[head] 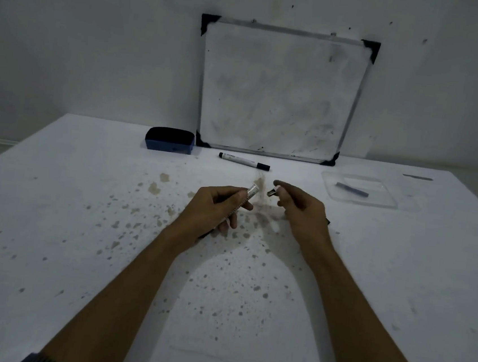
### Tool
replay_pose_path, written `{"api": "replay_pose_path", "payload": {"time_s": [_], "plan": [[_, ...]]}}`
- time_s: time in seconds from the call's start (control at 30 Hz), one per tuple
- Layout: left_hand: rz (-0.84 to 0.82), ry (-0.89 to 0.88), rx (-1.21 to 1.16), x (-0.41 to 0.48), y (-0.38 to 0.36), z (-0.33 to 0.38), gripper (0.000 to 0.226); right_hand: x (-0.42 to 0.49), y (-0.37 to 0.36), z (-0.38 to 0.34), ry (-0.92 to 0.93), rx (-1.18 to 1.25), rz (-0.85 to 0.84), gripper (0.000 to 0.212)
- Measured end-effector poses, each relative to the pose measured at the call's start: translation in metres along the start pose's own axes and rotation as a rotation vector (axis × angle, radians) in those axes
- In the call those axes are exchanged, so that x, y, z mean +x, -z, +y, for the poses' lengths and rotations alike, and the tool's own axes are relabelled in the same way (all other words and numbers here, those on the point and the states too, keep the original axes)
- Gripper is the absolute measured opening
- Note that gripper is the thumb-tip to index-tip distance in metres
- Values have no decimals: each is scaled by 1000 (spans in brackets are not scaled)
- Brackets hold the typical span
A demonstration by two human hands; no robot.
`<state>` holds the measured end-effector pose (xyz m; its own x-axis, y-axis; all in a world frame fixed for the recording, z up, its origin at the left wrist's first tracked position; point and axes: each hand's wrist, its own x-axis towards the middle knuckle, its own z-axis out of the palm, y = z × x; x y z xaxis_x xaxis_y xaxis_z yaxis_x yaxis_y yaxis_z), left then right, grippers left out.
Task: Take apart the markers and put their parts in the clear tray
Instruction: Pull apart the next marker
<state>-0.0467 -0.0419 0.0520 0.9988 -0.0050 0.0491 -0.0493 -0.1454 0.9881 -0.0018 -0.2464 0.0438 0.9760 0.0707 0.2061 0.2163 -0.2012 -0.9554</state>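
I held the white marker barrel (247,201) in my left hand (217,211), fingers curled around it, above the middle of the stained white table (80,223). Its long axis ran from low near my palm up and away toward the far edge, leaning a little to the right, and its open end pointed at my other hand. My right hand (299,209) pinched a small dark marker piece (272,193) between thumb and fingertips, just beside the barrel's open end but apart from it. The piece was too small and dim for me to tell whether it was the tip or an end plug. Something dark also poked out past the outer side of that hand; I could not make out what it was.

Farther off, near the far edge, a whole white marker with black cap and black end (244,161) lay flat, its long axis running left to right and tilting slightly toward me at its right end. The clear plastic tray (383,203) sat toward the far right corner of the table, and a short dark blue-grey stick (352,189) lay in it, angled from left to right. A blue board eraser with a dark pad (169,140) stood at the far edge, just left of a smudged whiteboard with black corners (279,93) that leaned upright against the wall.
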Motion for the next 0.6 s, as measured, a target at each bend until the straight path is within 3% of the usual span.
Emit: {"api": "replay_pose_path", "payload": {"time_s": [0.17,0.6], "plan": [[-45,-36,19,-4,-3,0,27,1,8,-2,-87,182,18,29],[-10,-87,74,-4,-4,-4,25,-8,-5,-7,34,90,-97,22]]}}
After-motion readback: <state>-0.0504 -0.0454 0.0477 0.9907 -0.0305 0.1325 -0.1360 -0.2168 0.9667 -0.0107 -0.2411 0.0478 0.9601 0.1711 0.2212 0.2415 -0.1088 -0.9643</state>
